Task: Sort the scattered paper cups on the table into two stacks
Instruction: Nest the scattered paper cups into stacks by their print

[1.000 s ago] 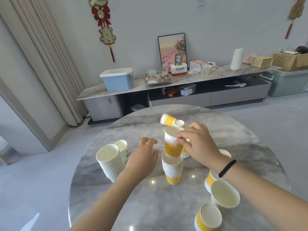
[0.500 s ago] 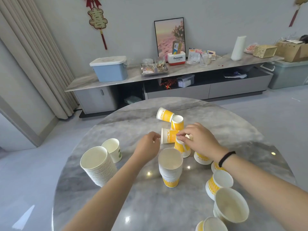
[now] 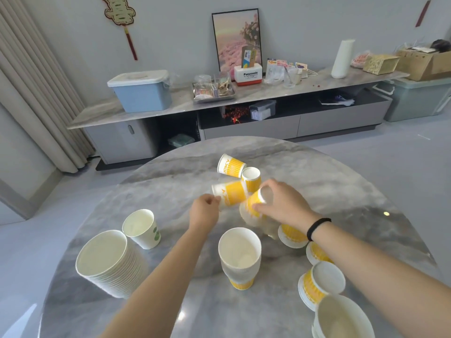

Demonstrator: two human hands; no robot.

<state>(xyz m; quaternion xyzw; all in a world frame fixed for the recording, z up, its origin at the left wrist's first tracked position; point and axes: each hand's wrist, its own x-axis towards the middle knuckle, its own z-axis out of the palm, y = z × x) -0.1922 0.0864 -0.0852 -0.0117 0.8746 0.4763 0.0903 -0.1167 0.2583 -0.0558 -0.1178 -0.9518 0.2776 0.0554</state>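
From my remote seat, far left on the marble table (image 3: 151, 191) I see the tall white stack (image 3: 109, 264) leaning outward, with one green-marked cup (image 3: 142, 229) upright just beside it, empty. My left hand (image 3: 205, 212) pinches the rim of a tipped yellow cup (image 3: 230, 196) lying on its side. The yellow stack (image 3: 240, 258) stands near me in the middle — its top cup holds nothing. My right hand (image 3: 278, 207) curls round a second yellow cup (image 3: 256, 204) (blurred, tilted). Two more yellow cups (image 3: 240, 170) lie beyond; others sit at the right. The risk, I judge: both hands work close together, so a careless swing could knock the neighbours rolling, or a sleeve-less forearm could clip the leaning white stack.
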